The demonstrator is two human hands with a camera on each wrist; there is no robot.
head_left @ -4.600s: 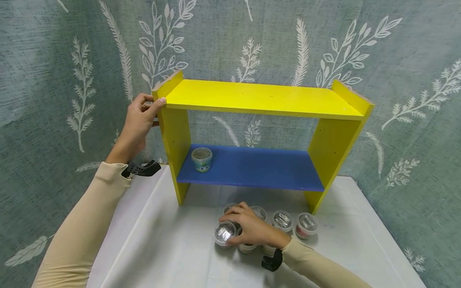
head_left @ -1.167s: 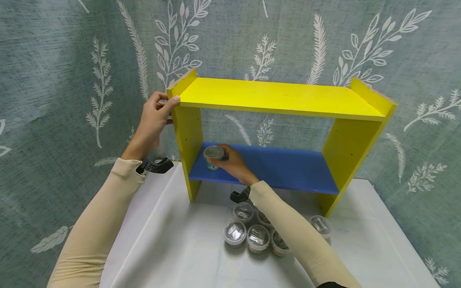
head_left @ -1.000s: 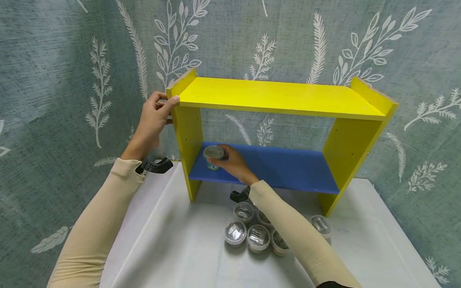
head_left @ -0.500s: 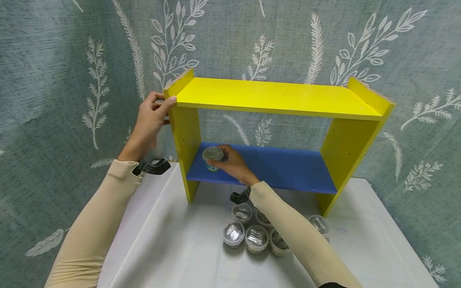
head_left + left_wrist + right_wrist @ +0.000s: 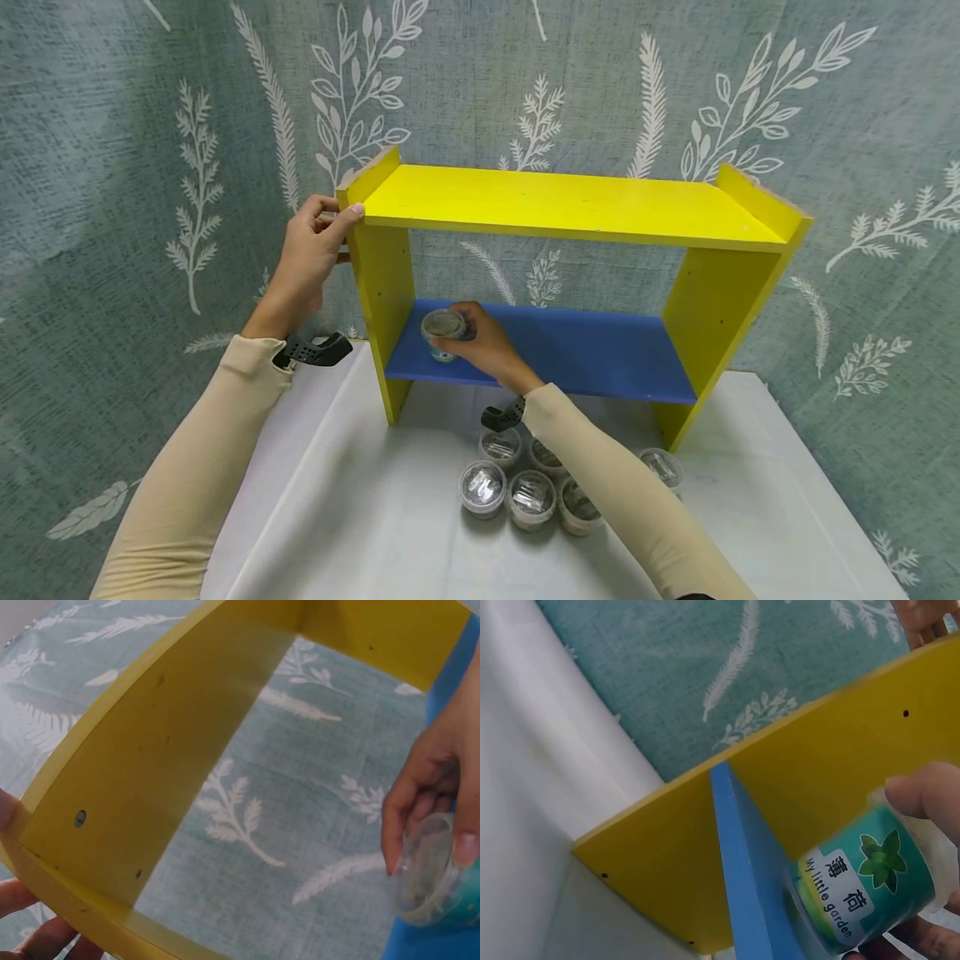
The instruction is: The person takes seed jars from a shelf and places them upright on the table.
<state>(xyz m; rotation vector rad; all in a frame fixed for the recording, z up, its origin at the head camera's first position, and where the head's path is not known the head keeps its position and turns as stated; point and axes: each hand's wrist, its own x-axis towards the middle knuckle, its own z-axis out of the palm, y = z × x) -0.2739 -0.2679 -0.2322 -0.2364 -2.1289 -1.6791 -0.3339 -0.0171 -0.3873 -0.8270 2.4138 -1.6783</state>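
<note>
Beige long sleeves [image 5: 187,467], black wrist mounts [image 5: 311,352]

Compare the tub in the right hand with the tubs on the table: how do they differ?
The held tub sits at the left end of the blue shelf, gripped by the right hand; the table tubs stand untouched, clustered on the white table. The held tub shows a teal label; theirs cannot be made out. All share clear lids and similar size.

We see a staged tabletop set rather than a lived-in room, a yellow shelf unit [image 5: 570,208] as our landmark, a leaf-print cloth backdrop [image 5: 112,167] behind it, a white-covered table [image 5: 360,517] under it
</note>
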